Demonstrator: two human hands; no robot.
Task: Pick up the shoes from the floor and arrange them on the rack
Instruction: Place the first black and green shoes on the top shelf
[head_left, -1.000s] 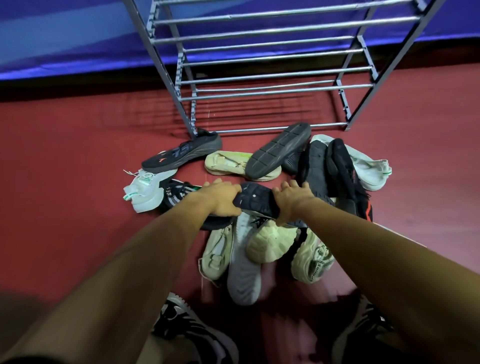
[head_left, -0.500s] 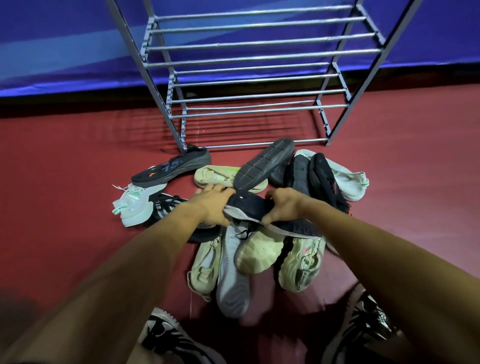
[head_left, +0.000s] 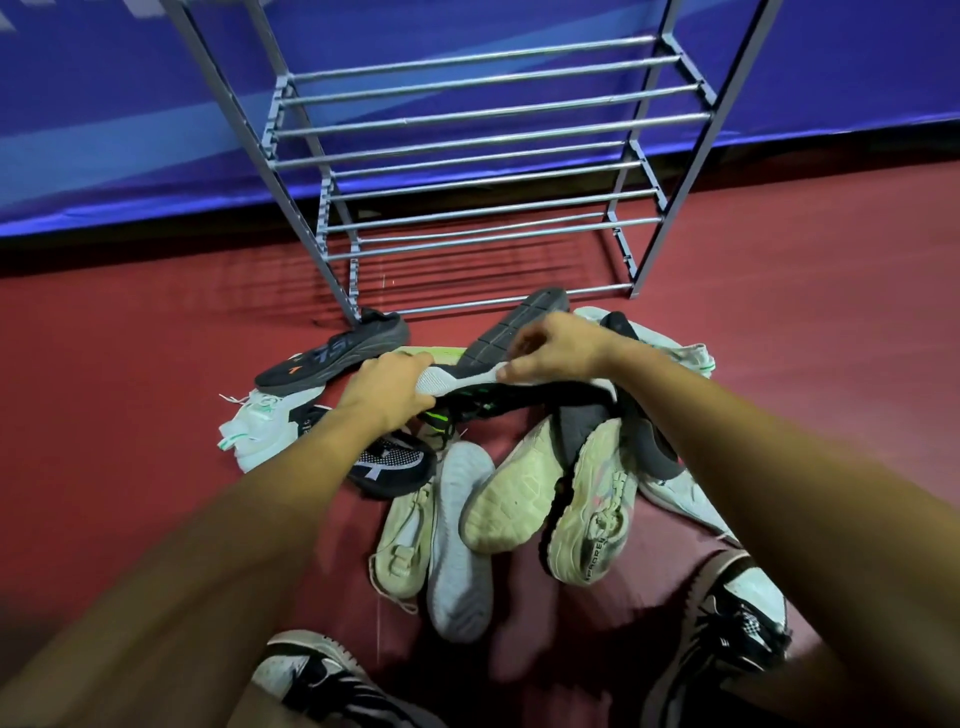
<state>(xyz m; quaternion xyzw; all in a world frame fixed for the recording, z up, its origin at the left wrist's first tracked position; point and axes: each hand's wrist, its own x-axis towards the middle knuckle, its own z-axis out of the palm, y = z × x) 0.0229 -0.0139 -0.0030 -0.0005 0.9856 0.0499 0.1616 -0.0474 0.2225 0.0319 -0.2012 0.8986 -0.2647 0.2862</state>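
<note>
Black shoe (head_left: 524, 400), half a second ago low in the pile, now rides clear of it, just before the rack (head_left: 701, 156). My left hand (head_left: 387, 395) curls round one end; my right hand (head_left: 550, 353) pinches its white sole. Lift done, placing remains.

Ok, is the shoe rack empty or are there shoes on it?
Empty on every shelf in view: the rack shows bare bars; the shoes lie piled on the floor. Top cropped.

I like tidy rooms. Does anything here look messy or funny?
Yes. The shoes lie in a jumbled heap on the floor, several sole-up, while the rack shows none. The left hand and right hand grip one black shoe.
</note>
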